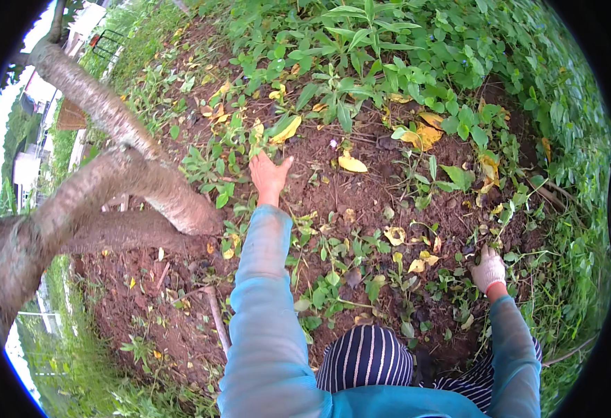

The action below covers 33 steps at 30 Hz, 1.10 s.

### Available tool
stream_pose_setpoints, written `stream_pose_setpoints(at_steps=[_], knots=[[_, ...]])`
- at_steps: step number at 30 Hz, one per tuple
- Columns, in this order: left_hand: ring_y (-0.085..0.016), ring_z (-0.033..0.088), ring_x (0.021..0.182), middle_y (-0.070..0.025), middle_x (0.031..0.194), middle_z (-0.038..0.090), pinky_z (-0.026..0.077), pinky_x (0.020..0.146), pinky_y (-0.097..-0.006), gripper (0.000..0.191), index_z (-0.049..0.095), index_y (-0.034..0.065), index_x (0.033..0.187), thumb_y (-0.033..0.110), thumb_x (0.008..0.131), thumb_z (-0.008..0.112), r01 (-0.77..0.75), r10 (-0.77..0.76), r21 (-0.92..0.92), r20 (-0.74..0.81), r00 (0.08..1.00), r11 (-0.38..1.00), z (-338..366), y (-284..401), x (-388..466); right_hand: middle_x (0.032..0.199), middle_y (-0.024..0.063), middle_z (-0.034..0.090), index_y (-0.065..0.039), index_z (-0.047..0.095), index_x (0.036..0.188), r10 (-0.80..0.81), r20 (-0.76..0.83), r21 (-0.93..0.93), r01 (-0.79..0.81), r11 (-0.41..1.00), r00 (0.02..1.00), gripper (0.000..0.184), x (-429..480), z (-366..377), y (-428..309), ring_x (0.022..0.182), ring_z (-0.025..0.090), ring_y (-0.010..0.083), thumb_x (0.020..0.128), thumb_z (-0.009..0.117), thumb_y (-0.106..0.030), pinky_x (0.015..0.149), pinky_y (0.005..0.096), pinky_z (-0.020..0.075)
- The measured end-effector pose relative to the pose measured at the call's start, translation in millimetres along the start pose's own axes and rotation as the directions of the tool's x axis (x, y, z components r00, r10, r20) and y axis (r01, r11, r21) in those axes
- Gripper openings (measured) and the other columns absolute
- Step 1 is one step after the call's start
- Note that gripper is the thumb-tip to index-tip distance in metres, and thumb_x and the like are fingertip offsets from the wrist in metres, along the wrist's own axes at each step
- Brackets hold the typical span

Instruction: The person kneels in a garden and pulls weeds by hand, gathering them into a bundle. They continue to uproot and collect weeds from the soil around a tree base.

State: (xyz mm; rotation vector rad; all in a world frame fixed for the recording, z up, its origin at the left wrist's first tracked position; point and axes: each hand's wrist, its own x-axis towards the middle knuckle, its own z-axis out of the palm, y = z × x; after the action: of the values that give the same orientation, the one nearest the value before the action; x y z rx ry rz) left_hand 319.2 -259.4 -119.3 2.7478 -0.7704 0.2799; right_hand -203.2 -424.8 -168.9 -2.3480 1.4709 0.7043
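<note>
My bare left hand (270, 176) is stretched out over the soil, its thumb spread from the fingers. Its fingertips meet the leaves of low green weeds (221, 166), which partly hide them. A yellow leaf (286, 130) lies just beyond. On the right, my right hand (487, 270) wears a white knitted glove with a red cuff edge. It is down at the ground, fingers pointing away from me, beside a thin green weed stem (505, 222). Whether the gloved fingers grip that stem is unclear. Uprooted-looking weeds (331, 292) are strewn over the reddish-brown soil (368, 196) between my arms.
A forked tree trunk (180, 198) leans in from the left, close to my left arm. A bare stick (216, 318) lies beside that arm. Dense green plants (389, 57) border the soil ahead, and grass (580, 282) the right. My striped knee (368, 358) is below.
</note>
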Motion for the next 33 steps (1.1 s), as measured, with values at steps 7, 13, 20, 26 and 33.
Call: stream_pose_setpoints(at_steps=[7, 13, 20, 26, 33], knots=[[-0.021, 0.056, 0.054, -0.0060, 0.058, 0.058, 0.043, 0.053, -0.0381, 0.033, 0.062, 0.0019, 0.083, 0.033, 0.088, 0.052, 0.125, -0.077, -0.745, 0.099, 0.992, 0.655, 99.7, 17.4, 51.3, 0.133, 0.0197, 0.034, 0.003, 0.023, 0.134, 0.039, 0.017, 0.041, -0.040, 0.998, 0.999, 0.079, 6.5, 16.9, 2.2, 0.122, 0.034, 0.0316, 0.075, 0.064, -0.030, 0.101, 0.0344, 0.0304], [-0.016, 0.041, 0.043, -0.0032, 0.048, 0.044, 0.034, 0.044, -0.0361, 0.042, 0.052, 0.0020, 0.063, 0.034, 0.091, 0.047, 0.414, -0.274, -0.771, 0.316, 0.908, 0.485, 71.0, 65.6, -13.8, 0.134, 0.0208, 0.031, 0.004, 0.020, 0.134, 0.051, 0.036, -0.003, -0.051, 0.999, 0.998, 0.080, 11.7, 24.4, 0.7, 0.123, 0.033, 0.0335, 0.074, 0.065, -0.023, 0.103, 0.0348, 0.0289], [-0.012, 0.045, 0.047, -0.0024, 0.058, 0.050, 0.040, 0.039, -0.0303, 0.014, 0.048, 0.0061, 0.083, 0.019, 0.087, 0.052, 0.027, 0.481, -0.638, 0.607, 0.633, 0.769, -37.7, 151.8, -183.8, 0.134, 0.0211, 0.031, 0.005, 0.020, 0.134, 0.025, 0.013, -0.005, -0.025, 1.000, 1.000, 0.078, 9.6, 27.0, 1.5, 0.123, 0.032, 0.0341, 0.074, 0.065, -0.020, 0.103, 0.0351, 0.0286], [-0.030, 0.051, 0.089, -0.0184, 0.105, 0.047, 0.053, 0.058, -0.0323, 0.032, 0.048, 0.0002, 0.107, 0.015, 0.080, 0.057, -0.301, 0.231, 0.350, 0.228, 0.946, 0.887, 1.3, 58.0, -64.2, 0.135, 0.0211, 0.030, 0.006, 0.019, 0.134, 0.017, 0.046, -0.049, -0.015, 0.999, 0.999, 0.079, 9.2, 22.8, -0.9, 0.124, 0.030, 0.0330, 0.076, 0.063, -0.025, 0.105, 0.0348, 0.0245], [-0.035, 0.047, 0.110, -0.0261, 0.132, 0.032, 0.045, 0.084, -0.0375, 0.106, 0.014, -0.0022, 0.136, 0.047, 0.064, 0.074, 0.177, -0.450, 0.539, 0.431, 0.782, 0.824, -52.2, -1.3, -66.9, 0.133, 0.0208, 0.032, 0.005, 0.021, 0.133, 0.004, -0.004, -0.015, -0.004, 1.000, 1.000, 0.079, 9.9, 27.1, 1.3, 0.121, 0.033, 0.0332, 0.074, 0.065, -0.021, 0.102, 0.0349, 0.0303]])
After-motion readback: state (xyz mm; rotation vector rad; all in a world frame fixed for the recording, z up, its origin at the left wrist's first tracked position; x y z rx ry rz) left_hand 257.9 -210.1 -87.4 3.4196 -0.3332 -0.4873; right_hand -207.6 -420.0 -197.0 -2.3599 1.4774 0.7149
